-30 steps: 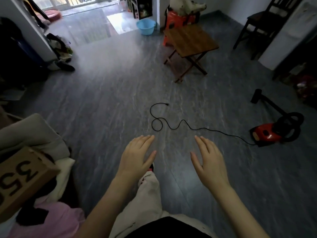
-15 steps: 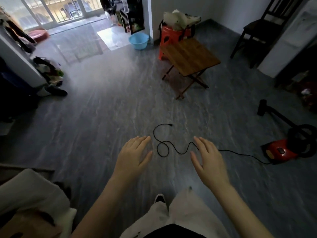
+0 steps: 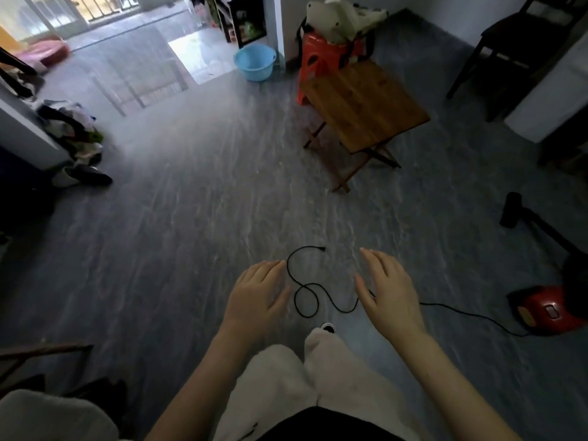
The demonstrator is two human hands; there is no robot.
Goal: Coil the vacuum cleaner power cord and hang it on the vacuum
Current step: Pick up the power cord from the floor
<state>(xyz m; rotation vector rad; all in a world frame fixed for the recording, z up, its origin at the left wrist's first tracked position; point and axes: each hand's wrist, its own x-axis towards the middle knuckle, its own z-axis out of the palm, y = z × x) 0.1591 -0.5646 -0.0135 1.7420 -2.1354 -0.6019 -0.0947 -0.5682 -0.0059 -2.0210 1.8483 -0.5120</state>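
Both of our hands are empty and spread flat, fingers [image 3: 273, 268] loose and apart, with the left hand [image 3: 257, 297] low in the centre of the frame and the right hand [image 3: 389, 294] just to its right. Compared with a second ago, the power cord [image 3: 307, 296] has slid from the middle of the picture down to lie between our two hands, and the cardboard box and bedding that filled the lower left have nearly dropped out of view; we judge that we have walked forward and now stand almost over the cord's free end. The cord lies loose on the grey floor [image 3: 178, 237]: its plug [image 3: 322, 248] points right just above the gap between our hands, the line curls into a small loop below it, passes behind the right hand, and runs off toward the red vacuum [image 3: 547, 310] at the right edge, whose dark hose [image 3: 541, 224] stretches up and to the left. A white trouser leg and shoe tip show just under the loop. Nothing has been picked up or coiled yet, so the task is only at the approach. The next move, we think, calls for bending down to take the plug end before gathering loops toward the vacuum.
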